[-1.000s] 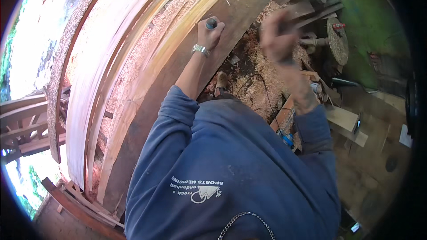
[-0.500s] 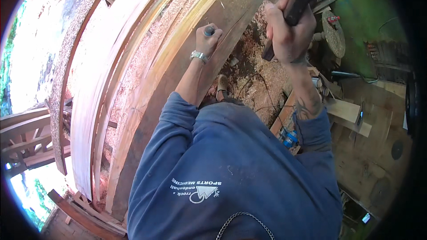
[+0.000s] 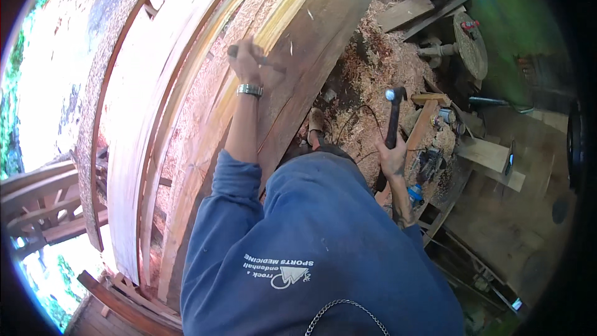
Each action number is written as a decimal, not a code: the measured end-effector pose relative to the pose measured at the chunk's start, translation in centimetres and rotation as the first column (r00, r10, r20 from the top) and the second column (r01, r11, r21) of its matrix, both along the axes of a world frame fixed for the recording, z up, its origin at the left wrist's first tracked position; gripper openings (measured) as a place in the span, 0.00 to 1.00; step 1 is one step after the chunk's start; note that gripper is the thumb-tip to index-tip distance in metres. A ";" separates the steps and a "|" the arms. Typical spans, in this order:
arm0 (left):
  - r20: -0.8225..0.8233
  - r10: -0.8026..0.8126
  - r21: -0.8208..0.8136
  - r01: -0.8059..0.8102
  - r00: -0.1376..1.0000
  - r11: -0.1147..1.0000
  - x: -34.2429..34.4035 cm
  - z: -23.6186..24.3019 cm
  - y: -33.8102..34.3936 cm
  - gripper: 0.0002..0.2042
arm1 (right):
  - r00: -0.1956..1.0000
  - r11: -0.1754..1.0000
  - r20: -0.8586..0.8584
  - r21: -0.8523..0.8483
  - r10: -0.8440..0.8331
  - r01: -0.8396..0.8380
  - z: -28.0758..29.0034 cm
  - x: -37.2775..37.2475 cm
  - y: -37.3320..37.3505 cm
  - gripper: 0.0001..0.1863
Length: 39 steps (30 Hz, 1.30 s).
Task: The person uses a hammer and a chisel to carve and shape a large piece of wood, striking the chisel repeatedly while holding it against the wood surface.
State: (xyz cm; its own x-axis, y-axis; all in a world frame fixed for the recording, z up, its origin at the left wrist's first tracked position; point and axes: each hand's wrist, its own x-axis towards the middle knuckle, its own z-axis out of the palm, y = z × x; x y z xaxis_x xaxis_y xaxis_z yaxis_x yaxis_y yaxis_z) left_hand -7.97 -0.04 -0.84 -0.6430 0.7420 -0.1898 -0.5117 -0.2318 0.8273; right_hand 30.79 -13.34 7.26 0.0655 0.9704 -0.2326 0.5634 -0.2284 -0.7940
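Head view: right hand [image 3: 392, 157] grips hammer [image 3: 392, 118], handle upright, head topmost.

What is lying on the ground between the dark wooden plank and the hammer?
In the head view, wood shavings cover the ground between the plank and the hammer held in the right hand. A shoe and a thin dark cord also lie there.

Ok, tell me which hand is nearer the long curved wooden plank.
Left. The left hand rests against the plank, gripping a small tool. The right hand holds a hammer lower, over the sawdust.
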 end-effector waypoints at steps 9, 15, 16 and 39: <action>-0.063 -0.281 0.055 0.284 0.958 0.957 6.5 1.8 6.2 0.13 | 0.916 0.942 -0.225 -0.126 -0.333 0.311 -1.6 3.3 -2.5 0.11; -0.108 -0.260 0.023 0.264 0.960 0.964 6.6 0.1 7.7 0.13 | 0.889 0.930 -0.273 -0.084 -0.368 0.359 -2.5 4.2 -3.4 0.10; -0.086 -0.268 0.021 0.271 0.959 0.962 6.5 0.0 7.9 0.13 | 0.883 0.923 -0.267 -0.098 -0.385 0.373 -2.4 4.1 -3.2 0.10; -0.583 -0.393 -0.129 0.397 0.711 0.909 10.7 1.8 6.3 0.08 | 0.844 0.620 0.442 0.581 0.304 -0.527 8.4 -10.1 17.7 0.12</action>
